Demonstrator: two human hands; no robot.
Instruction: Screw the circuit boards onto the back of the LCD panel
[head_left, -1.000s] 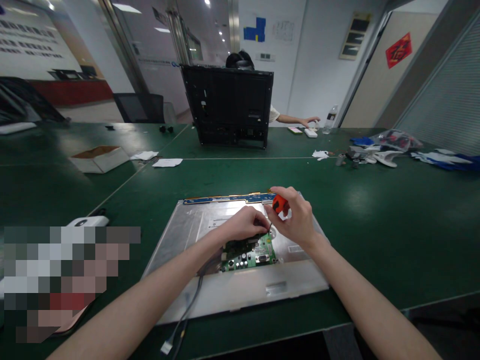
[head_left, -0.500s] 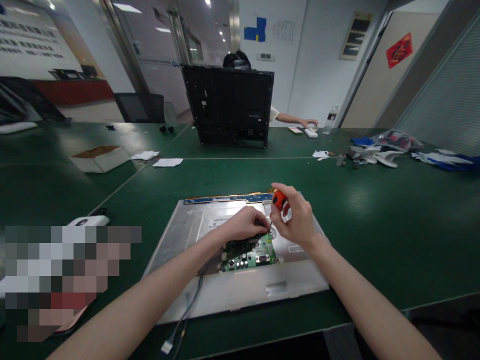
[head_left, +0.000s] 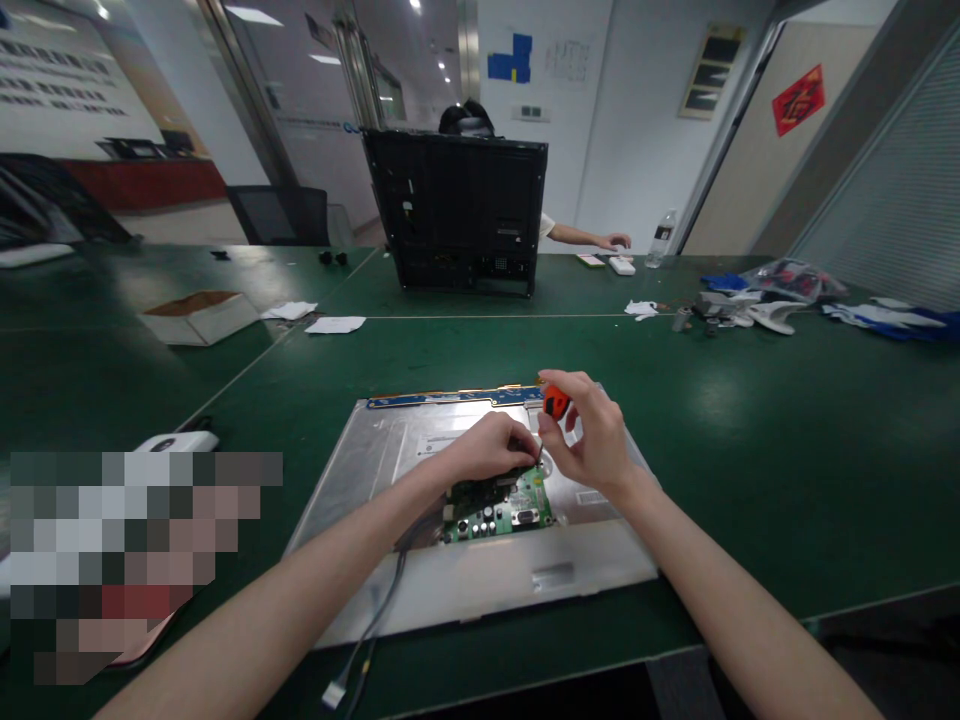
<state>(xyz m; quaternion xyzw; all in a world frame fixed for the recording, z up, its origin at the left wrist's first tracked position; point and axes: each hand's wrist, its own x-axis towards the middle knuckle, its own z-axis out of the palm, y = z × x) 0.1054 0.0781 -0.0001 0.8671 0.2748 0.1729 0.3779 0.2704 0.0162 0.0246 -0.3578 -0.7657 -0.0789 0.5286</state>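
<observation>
Little has moved since half a second ago: the right hand (head_left: 596, 430) and its orange-and-black screwdriver (head_left: 556, 402) have dipped very slightly, while beyond the desk's far side the co-worker's head (head_left: 466, 120) and, near the far edge, the co-worker's hand (head_left: 616, 242) have drifted a touch leftward. The right thumb and fingers close around the screwdriver handle, its thin shaft slanting down toward the far right corner of a green circuit board (head_left: 531, 505). Beside that shaft, the left hand (head_left: 491, 445) brings its fingertips narrowly together; whether they pinch the shaft, a screw or part of the board, I cannot tell. The board sits on the metal back of an LCD panel (head_left: 360, 470), which lies flat by the near edge of the green desk (head_left: 765, 430), a blue circuit strip (head_left: 450, 400) along its far edge. A dark cable (head_left: 390, 590) crosses the panel's near edge, its white connector (head_left: 333, 694) close to the desk's near edge. The step in hand looks like turning a screw at that corner, in which direction is unclear; the next move calls for keeping the tip seated, with light downward pressure and small twists, and the left fingers steady.
</observation>
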